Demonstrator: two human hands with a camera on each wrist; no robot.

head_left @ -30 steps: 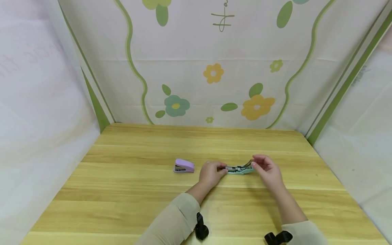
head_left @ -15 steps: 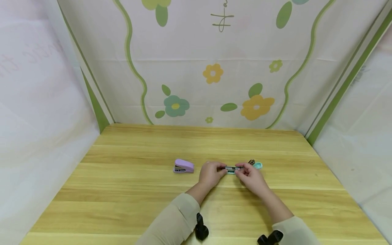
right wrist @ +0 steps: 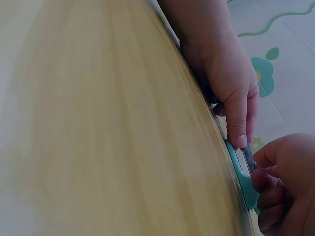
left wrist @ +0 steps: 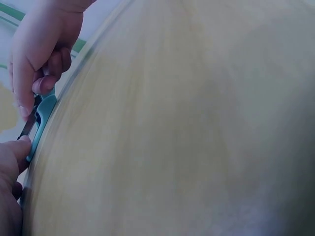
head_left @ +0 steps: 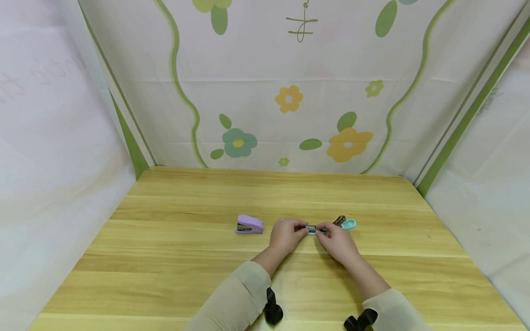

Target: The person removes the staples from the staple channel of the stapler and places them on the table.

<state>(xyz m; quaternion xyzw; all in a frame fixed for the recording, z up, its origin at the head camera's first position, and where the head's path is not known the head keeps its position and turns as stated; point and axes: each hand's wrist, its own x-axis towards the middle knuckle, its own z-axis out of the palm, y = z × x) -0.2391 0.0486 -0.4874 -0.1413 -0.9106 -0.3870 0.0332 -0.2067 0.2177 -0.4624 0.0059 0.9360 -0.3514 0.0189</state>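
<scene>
Right of centre on the tabletop (head_left: pixel 165 257), well apart from its far edge, a teal stapler (head_left: pixel 311 233) is lying spread open. My left grip (head_left: pixel 285 236) is pinching narrowly at the stapler's end nearest the tabletop's left edge. My right grip (head_left: pixel 337 241) is holding a dark metal strip (right wrist: pixel 249 158) near the stapler's middle, thumb and finger pinching it while my other fingers are curling toward the palm. Past that grip, toward the right edge, a dark metal arm (head_left: pixel 340 220) is sticking up at a slant, and a rounded teal end (head_left: pixel 349 224) is showing beside it. Toward the left edge, a purple stapler (head_left: pixel 250 223) is resting near my left grip, apart from it. Behind the far edge, a white flower-printed curtain (head_left: pixel 248 59) is hanging. Beige sleeves (head_left: pixel 233 294) are covering my forearms, with black devices (head_left: pixel 273 314) sitting near the cuffs.
</scene>
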